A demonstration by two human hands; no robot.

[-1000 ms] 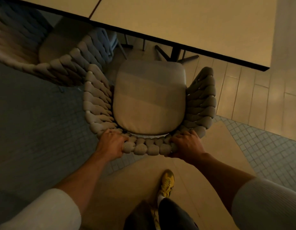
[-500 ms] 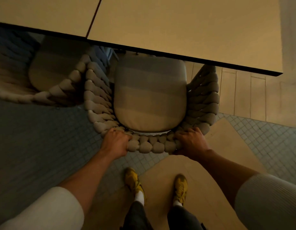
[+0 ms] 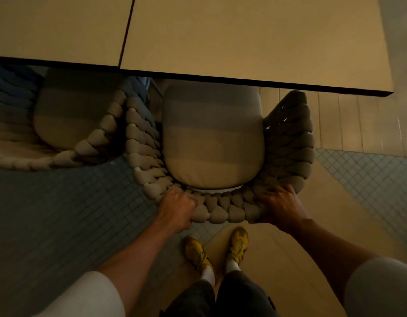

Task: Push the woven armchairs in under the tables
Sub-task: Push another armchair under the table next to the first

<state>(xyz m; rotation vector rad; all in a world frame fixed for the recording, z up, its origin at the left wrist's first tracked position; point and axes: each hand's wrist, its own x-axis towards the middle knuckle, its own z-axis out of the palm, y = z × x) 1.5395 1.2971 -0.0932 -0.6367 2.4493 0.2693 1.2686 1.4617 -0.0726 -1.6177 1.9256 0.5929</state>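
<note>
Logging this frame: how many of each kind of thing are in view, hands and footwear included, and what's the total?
woven armchairs: 2
tables: 2
hands, both gripping the right-hand chair's back: 2
yellow shoes: 2
Total: 8

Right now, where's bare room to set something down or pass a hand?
Free: tabletop; seat cushion, between table edge and woven back; mosaic floor outboard of the left hand. Crowded: armchair and neighbouring armchair sit arm to arm; right hand and left hand grip the back rim.
</note>
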